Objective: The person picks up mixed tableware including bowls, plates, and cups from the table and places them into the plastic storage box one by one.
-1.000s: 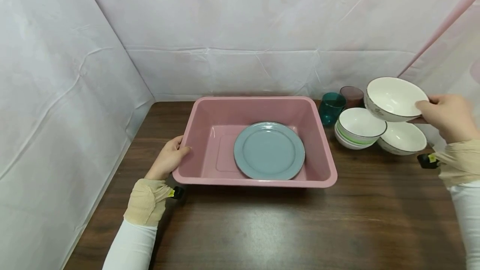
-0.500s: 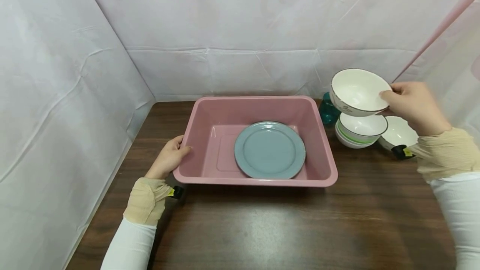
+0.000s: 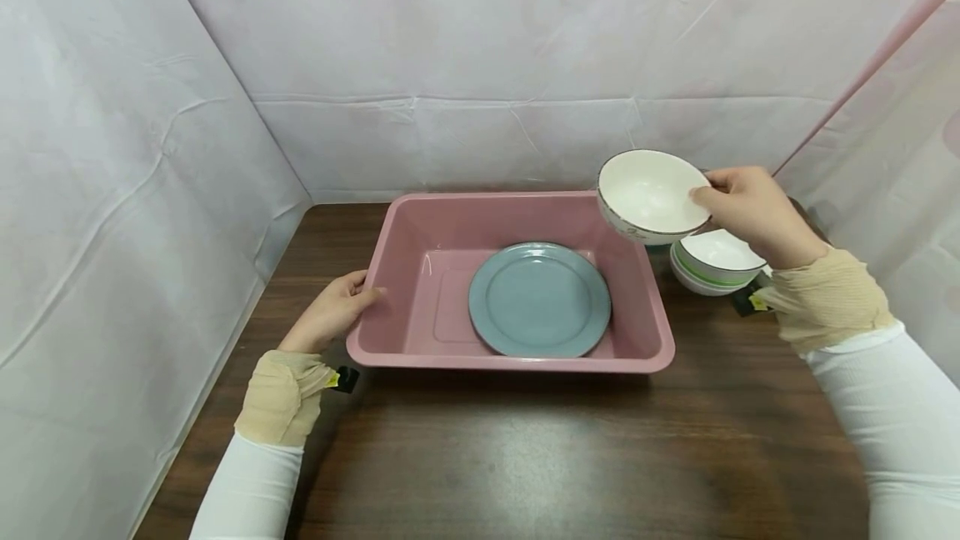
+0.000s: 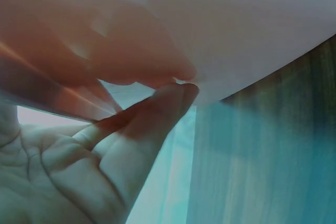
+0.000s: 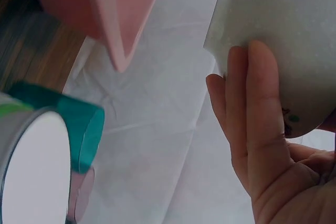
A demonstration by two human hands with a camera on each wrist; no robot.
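Since the earlier frames, the right hand [image 3: 750, 211] has carried the white bowl [image 3: 648, 194] leftward to above the right rim of the pink tub [image 3: 517, 363]. Head view: fingers clamp the bowl's rim; left hand [image 3: 333, 311] touches the tub's left wall. Left wrist view: fingers [image 4: 152, 114] straight against the tub. Right wrist view: fingers [image 5: 265, 108] press the bowl's underside.

Both arms wore close-fitting white ribbed sleeves. Behind the fingers of the left hand [image 3: 335, 315] and right hand [image 3: 750, 211], beige crinkled wraps bound each wrist, each carrying a small black device with a yellow tag.
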